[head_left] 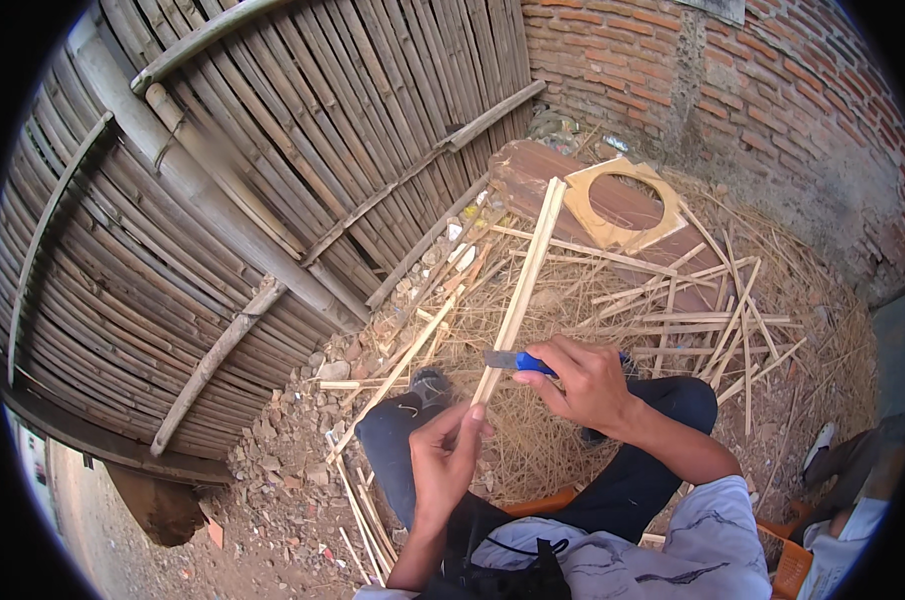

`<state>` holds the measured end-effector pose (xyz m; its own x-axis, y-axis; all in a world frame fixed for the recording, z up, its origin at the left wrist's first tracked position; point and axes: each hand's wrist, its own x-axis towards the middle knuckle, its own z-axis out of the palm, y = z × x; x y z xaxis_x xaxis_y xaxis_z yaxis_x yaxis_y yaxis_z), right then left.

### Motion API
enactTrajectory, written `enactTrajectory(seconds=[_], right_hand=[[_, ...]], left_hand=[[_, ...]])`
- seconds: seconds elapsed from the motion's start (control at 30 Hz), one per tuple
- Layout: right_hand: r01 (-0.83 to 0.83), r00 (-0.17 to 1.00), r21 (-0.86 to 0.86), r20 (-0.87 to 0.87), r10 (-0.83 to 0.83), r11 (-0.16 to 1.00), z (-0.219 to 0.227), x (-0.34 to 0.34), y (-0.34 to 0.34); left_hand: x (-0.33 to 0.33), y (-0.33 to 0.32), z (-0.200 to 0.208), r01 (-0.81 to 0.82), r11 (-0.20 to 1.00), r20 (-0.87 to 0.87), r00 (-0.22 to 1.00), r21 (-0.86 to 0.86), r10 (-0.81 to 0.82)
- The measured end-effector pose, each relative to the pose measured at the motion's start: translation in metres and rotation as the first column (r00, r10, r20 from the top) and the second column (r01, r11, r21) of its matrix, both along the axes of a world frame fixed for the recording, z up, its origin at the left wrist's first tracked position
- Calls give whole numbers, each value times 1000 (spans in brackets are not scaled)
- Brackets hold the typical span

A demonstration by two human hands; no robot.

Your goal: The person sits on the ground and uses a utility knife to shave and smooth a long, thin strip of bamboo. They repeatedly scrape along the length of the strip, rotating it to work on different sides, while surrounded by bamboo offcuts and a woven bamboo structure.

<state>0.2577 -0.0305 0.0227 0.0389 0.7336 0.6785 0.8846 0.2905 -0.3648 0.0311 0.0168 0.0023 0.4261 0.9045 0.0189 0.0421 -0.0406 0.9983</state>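
Note:
My left hand (446, 450) is closed around the lower end of a long pale wooden strip (526, 280), probably split bamboo. The strip slants up and away from me, its far end near a board with a round hole. In my right hand (585, 378) is a utility knife with a blue handle (536, 364), the fingers wrapped round it. Its grey blade (500, 359) lies across the strip, a little above my left hand, and appears to touch it.
Loose strips (713, 320) and shavings (553, 460) cover the ground ahead and right. A tan board with a round hole (583, 205) rests on a brown plank (533, 170). A bamboo fence (273, 130) stands left, a brick wall (753, 110) behind. Another person's leg (843, 455) shows at right.

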Motion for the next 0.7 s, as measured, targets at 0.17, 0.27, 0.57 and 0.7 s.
enactTrajectory(seconds=[0.17,0.27,0.57,0.7], right_hand=[[33,999,-15,-28,-33,999,-2,2,-2],[12,999,22,39,-13,1000,1,-1,-2],[-18,998,15,61,17,1000,3,-12,-6],[-34,998,31,56,32,999,1,-13,-5]], left_hand=[[-1,-1,8,60,998,56,997,-26,-58],[-6,4,2,150,987,59,987,-64,-146],[6,1,2,100,992,155,984,-72,-88],[8,-3,3,61,998,77,995,-20,-60]])
